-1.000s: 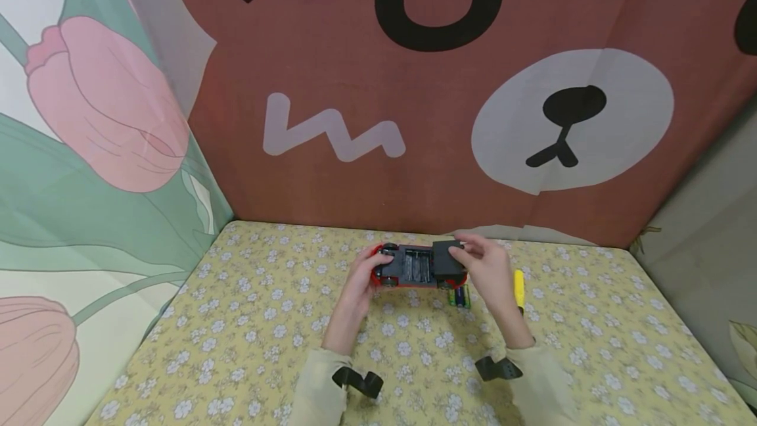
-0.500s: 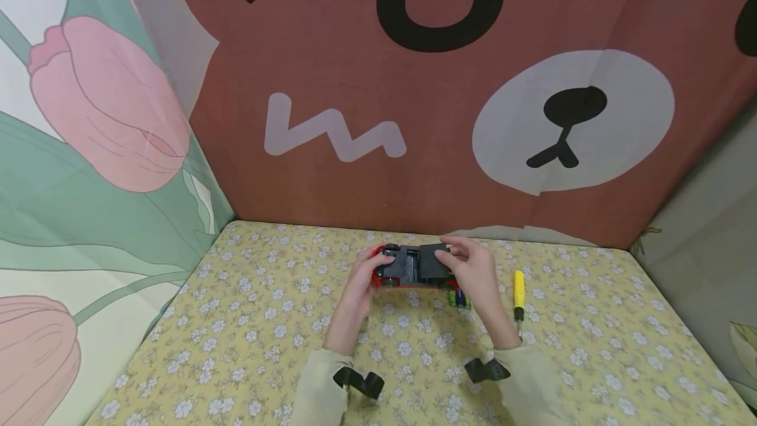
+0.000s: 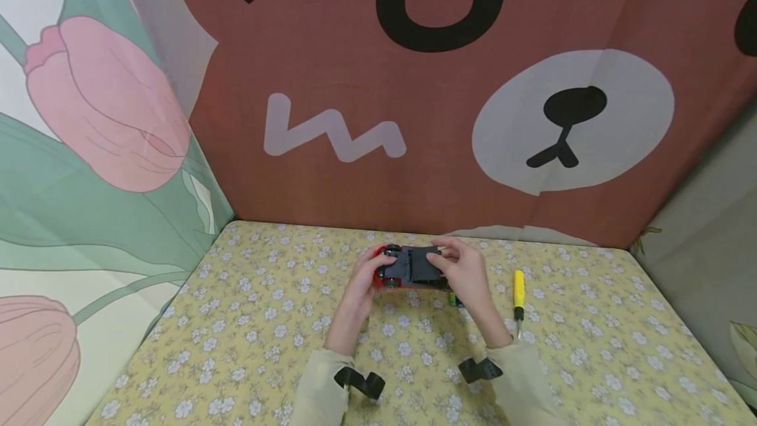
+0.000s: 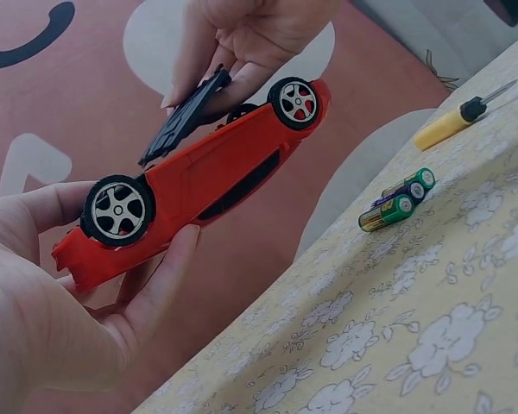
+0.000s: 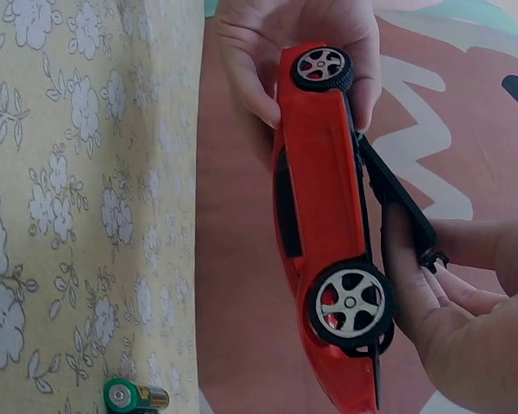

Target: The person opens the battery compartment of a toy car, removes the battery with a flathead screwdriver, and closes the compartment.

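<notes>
A red toy car (image 4: 186,185) is held upside down above the table, wheels up. My left hand (image 3: 357,281) grips one end of it, thumb on the black underside and fingers beneath the red body. My right hand (image 3: 467,276) pinches a black battery cover (image 4: 186,116) between thumb and fingers. In the right wrist view the cover (image 5: 399,191) stands tilted, its far edge right at the underside and its near end raised. From the head view it overlaps the battery compartment, which is hidden.
Several green and dark batteries (image 4: 388,212) lie side by side on the flowered tablecloth (image 3: 248,340), below the car. To their right lies a screwdriver (image 3: 518,289) with a yellow handle. A cloth backdrop (image 3: 331,183) rises behind the table.
The right hand has moved left with the battery cover, from the car's right end to over the compartment, which was visible before. The left hand and car have stayed nearly still.
</notes>
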Demonstrator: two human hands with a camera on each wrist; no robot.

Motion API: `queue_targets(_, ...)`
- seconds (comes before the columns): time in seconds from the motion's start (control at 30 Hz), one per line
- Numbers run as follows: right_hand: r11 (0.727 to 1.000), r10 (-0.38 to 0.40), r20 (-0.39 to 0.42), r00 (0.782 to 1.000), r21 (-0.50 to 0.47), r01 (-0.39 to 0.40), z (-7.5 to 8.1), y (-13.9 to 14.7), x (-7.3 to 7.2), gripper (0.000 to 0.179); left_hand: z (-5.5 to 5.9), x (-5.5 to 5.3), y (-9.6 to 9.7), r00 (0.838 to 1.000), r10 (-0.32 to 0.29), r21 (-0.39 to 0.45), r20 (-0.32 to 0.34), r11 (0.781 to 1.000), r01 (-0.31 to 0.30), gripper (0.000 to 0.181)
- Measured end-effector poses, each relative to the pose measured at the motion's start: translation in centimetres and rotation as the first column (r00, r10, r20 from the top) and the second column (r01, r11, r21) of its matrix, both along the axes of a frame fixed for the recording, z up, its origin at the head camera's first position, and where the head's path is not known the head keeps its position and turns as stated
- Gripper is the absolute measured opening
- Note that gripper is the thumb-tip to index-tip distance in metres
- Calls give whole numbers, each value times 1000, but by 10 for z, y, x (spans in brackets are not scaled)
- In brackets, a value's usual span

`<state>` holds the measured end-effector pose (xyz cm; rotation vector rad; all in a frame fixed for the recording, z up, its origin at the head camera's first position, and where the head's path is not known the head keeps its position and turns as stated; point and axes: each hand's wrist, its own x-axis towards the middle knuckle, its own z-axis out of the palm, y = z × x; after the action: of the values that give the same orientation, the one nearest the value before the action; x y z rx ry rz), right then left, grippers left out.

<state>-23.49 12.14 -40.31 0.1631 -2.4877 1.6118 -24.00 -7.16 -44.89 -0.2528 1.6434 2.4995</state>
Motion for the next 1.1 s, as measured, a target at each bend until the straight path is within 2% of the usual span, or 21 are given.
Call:
queue_targets(0.43,1000,-9,28,1000,4,9,0,-4,1,25,-1,0,1,1000,-10,8,-3,1000,10,46)
queue_targets(0.97,1000,-5,60,998,-13,6,0,-7,2,26,0,-1,1,1000,-7,9,5,1000,6,47)
queue_targets(1.1,1000,-7,43,999,-14,8,-2,-7,2,26,0,-1,1,1000,-6,8,3,1000,6,47)
